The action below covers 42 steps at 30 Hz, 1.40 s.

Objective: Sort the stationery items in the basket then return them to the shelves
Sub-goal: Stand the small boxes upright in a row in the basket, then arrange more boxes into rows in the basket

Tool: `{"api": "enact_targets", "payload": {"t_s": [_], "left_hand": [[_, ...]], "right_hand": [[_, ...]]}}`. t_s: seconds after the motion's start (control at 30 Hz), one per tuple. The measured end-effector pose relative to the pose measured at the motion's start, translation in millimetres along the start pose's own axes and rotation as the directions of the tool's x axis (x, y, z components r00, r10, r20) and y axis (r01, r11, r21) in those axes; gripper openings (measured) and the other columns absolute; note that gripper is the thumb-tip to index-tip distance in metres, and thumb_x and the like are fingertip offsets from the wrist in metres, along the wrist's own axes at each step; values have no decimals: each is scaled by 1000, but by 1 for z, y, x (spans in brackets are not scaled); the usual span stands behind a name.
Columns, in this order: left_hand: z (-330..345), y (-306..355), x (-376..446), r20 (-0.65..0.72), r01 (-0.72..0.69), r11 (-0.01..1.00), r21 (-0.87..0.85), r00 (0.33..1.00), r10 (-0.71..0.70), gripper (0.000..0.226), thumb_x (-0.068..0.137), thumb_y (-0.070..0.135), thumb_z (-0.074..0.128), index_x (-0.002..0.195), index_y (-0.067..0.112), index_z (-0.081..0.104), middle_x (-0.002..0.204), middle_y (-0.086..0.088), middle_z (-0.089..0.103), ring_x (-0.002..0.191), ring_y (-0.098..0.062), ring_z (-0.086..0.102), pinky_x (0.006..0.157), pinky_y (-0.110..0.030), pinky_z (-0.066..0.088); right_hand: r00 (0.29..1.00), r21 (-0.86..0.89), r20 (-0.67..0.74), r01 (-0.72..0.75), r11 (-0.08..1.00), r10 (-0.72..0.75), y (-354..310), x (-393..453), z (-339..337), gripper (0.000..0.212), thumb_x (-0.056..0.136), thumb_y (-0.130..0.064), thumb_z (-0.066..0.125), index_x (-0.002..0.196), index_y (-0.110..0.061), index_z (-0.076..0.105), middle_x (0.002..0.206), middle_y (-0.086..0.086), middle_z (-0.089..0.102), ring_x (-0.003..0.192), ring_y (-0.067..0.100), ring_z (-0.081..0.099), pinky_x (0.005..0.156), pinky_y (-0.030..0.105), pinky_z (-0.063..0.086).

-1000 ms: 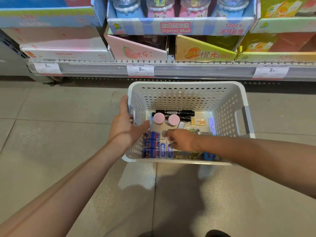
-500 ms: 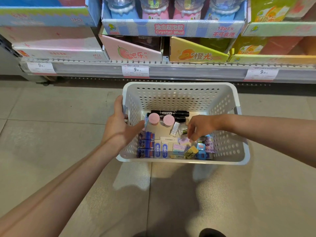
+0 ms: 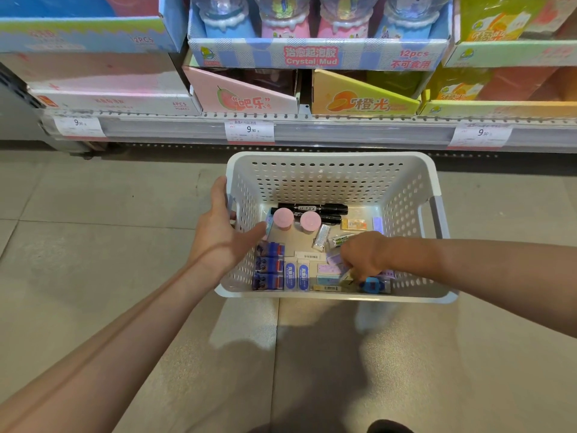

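Since a moment ago the right hand (image 3: 363, 256) has dropped from the middle of the basket (image 3: 327, 170) to its near right corner, fingers curled down among the small boxes (image 3: 331, 270); whether it pinches one I cannot tell. Gripping the left wall, the left hand (image 3: 223, 232) steadies the basket on the floor below the shelf (image 3: 312, 132). These boxes look light, stiff and a little slick, so pinching one across its short sides should work. Both black markers (image 3: 315, 210) would roll; take them mid-barrel.
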<state>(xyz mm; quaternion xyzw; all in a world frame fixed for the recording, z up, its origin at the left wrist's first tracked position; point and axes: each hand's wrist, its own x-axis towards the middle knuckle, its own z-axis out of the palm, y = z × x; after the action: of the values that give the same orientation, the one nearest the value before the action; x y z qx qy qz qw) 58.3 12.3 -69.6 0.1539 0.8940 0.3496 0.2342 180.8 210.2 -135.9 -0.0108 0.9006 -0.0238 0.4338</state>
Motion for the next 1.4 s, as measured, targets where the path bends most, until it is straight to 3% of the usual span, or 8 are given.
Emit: {"api": "enact_targets", "payload": {"t_s": [0.17,0.57,0.7,0.8,0.97,1.07,1.23,1.4], "left_hand": [[1,-1,1,-1,5,1000,3,1000,-5,94,79,26,75,148,29,12,132,-5,55,83,-15,54,60,-22,44],[2,-1,1,-5,7,1000,2,1000,-6,95,78,26,76,148,30,12,135,-6,54,86,-15,53,70,-30,48],[1,-2,1,-11,-5,1000,4,1000,5,93,78,27,75,148,31,13,113,-2,59,75,-12,58,61,-25,45],[0,-2,1,-13,-4,1000,5,1000,5,93,79,26,75,148,30,13,104,5,54,68,-2,53,52,-17,40],[0,-1,1,-8,-3,1000,19,1000,4,94,79,27,75,149,30,11,107,7,49,71,-6,52,54,-18,39],[1,-2,2,-8,-9,1000,10,1000,9,94,78,26,75,148,30,13,110,1,56,75,-11,56,61,-25,45],[1,-3,3,-14,-27,1000,5,1000,27,94,78,26,76,148,29,14,107,7,51,72,-2,51,64,-27,46],[1,-4,3,-7,-43,999,14,999,44,91,79,25,75,148,28,15,106,9,48,69,3,48,53,-15,39]], "right_hand": [[984,-18,-146,-106,994,103,18,3,-7,24,87,-24,59,108,-13,61,105,2,63,95,20,61,71,29,49],[944,-19,-217,-258,966,248,43,-7,-24,28,90,0,49,118,-5,53,119,10,58,108,27,59,84,34,52],[920,-126,-336,-255,959,201,30,-15,-28,28,92,-10,50,120,-9,52,117,7,56,103,25,60,68,30,47],[970,-54,-221,-110,992,96,18,-17,-17,16,88,-22,58,98,-11,63,99,1,65,93,19,62,76,32,54],[999,56,-7,-49,997,50,3,-10,2,29,84,-30,64,105,-11,66,105,3,65,100,21,61,80,32,52],[998,-10,35,-48,999,48,-2,-8,8,21,86,-22,58,99,-7,66,86,4,61,84,21,56,72,31,49],[995,-100,79,-53,994,61,-9,-7,15,26,89,-12,57,113,-3,59,117,12,61,104,25,59,78,34,49],[990,-51,136,-37,998,44,-7,-6,21,24,92,-11,53,113,-1,60,118,13,61,109,26,59,85,32,48]]}}
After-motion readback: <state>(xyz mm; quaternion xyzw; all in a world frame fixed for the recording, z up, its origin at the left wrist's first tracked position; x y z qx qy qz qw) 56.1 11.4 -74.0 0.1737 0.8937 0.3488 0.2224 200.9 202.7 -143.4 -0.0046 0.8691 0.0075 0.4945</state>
